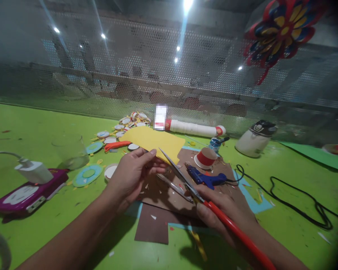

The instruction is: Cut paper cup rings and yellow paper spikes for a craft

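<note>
My left hand (pixel 138 170) pinches the near edge of a yellow sheet (pixel 154 142), thumb on top. In my right hand (pixel 218 210) is a pair of scissors (pixel 231 225) with red handles, the blades spread apart. The upper blade's tip lies by the sheet's near edge, close to my left fingers; whether it touches the sheet I cannot tell. Beneath both hands is a brown sheet (pixel 163 197) strewn with scraps. A blue glue gun (pixel 205 177) and a red-and-white paper cup (pixel 205 158) rest on it, just beyond my right hand.
On the green table stand a purple power strip (pixel 30 195) with a white plug, a clear cup (pixel 70 152), a small blue jar (pixel 215 144) and a white kettle-like container (pixel 255 138). A white roll (pixel 193 128) lies at the back. A black cord (pixel 295 189) loops across the right.
</note>
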`<state>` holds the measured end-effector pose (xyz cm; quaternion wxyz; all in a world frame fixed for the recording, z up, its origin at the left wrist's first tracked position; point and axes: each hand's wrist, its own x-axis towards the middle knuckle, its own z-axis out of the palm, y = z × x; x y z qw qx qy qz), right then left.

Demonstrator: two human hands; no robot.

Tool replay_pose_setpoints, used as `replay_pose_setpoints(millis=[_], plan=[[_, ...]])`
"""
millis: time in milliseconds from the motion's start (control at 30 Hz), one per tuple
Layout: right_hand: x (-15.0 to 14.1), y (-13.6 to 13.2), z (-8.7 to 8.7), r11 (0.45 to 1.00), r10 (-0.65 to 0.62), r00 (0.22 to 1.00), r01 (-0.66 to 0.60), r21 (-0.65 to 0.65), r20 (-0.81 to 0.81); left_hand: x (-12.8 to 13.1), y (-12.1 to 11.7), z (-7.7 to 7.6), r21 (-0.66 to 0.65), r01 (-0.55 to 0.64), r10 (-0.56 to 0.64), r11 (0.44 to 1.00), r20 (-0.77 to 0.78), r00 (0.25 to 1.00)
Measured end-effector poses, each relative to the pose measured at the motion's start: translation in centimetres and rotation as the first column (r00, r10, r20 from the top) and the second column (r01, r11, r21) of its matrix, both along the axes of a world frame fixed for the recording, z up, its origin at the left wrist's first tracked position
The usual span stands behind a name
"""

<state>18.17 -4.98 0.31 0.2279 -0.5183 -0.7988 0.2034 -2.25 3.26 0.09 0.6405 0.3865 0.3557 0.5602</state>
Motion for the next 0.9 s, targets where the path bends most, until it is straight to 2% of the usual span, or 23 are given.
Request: replay_pose_setpoints(millis=[400,567,700,900], plan=[[0.25,0.07,-0.62,0.998,-0.034,0.999,0.035,0.057,-0.024,0.08,-0.07,0.17,-0.024,-0.009,0.009,1.000,-0.010,1.000],[0.12,0.09,-0.37,1.000,-0.007,1.000,0.007,-0.005,-0.011,0.01,0.04,0.12,-0.027,-0.006,0.006,1.000,-0.002,1.000],[0.04,0.05,-0.19,1.000,-0.011,1.000,0.011,-0.005,0.014,0.02,0.09,0.06,-0.023,-0.005,0.005,1.000,0.003,1.000],[-0.06,-0.08,-0.13,0.998,0.007,1.000,-0.009,-0.066,-0.024,0.20,-0.09,0.14,-0.044,-0.007,0.007,0.999,0.008,1.000]])
